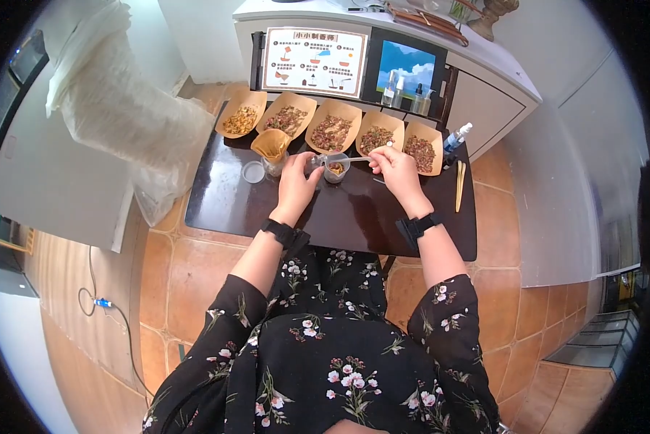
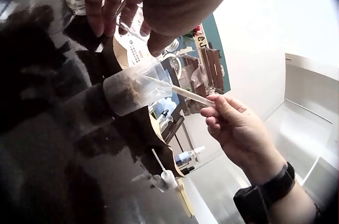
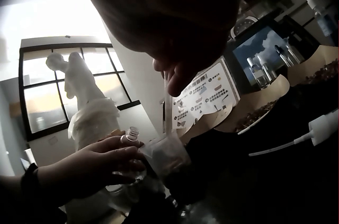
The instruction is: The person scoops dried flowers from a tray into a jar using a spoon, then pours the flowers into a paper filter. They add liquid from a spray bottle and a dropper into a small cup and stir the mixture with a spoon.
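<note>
The left hand [image 1: 296, 186] holds a small clear glass bottle [image 1: 312, 164], whose open neck shows in the right wrist view [image 3: 132, 133]. Beside it, a translucent cup [image 1: 336, 172] with brownish dried bits in the bottom stands on the dark table. Between thumb and fingers, the right hand [image 1: 401, 177] pinches a thin pale stick [image 2: 190, 96], which slants down to the cup [image 2: 127, 92]. The stick's lower end looks to be inside the cup's mouth. Part of the bottle is hidden by the left fingers.
Several paper trays [image 1: 333, 124] of dried flowers line the table's back. A jar with a brown paper filter [image 1: 270, 145] and a round clear lid [image 1: 252, 172] are at left. Chopsticks [image 1: 460, 186] and a blue spray bottle [image 1: 456, 137] lie right. A white spray head [image 3: 323, 127] lies nearby.
</note>
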Available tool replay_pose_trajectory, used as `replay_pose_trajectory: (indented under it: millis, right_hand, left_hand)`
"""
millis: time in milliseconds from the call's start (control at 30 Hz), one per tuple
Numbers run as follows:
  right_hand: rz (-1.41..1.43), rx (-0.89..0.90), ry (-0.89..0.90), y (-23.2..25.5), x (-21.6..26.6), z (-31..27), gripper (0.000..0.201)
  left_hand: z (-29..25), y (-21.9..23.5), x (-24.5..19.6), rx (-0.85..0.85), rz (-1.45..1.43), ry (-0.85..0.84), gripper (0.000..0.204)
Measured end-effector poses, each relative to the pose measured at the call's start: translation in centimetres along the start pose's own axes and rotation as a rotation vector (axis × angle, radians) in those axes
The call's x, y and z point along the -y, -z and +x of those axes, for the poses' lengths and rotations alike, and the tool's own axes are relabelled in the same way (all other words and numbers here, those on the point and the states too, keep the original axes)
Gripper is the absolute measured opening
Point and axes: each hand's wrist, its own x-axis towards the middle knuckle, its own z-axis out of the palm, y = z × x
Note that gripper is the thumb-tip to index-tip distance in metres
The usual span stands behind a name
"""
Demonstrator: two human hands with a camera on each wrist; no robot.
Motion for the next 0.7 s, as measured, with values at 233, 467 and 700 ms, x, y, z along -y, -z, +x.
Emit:
replay_pose_trajectory:
  millis: [233, 467, 700]
  right_hand:
    - [0.021, -0.040, 0.052, 0.3, -0.6, 0.0, 0.017]
    - [-0.007, -0.036, 0.057, 1.1, 0.1, 0.0, 0.017]
    - [0.180, -0.006, 0.066, 1.7, 1.6, 0.4, 0.017]
  left_hand:
    - [0.0, -0.3, 0.0, -0.021, 0.000, -0.032, 0.037]
    - [0.0, -0.1, -0.2, -0.013, 0.054, -0.021, 0.037]
    - [0.3, 0.0, -0.5, -0.024, 0.081, 0.011, 0.036]
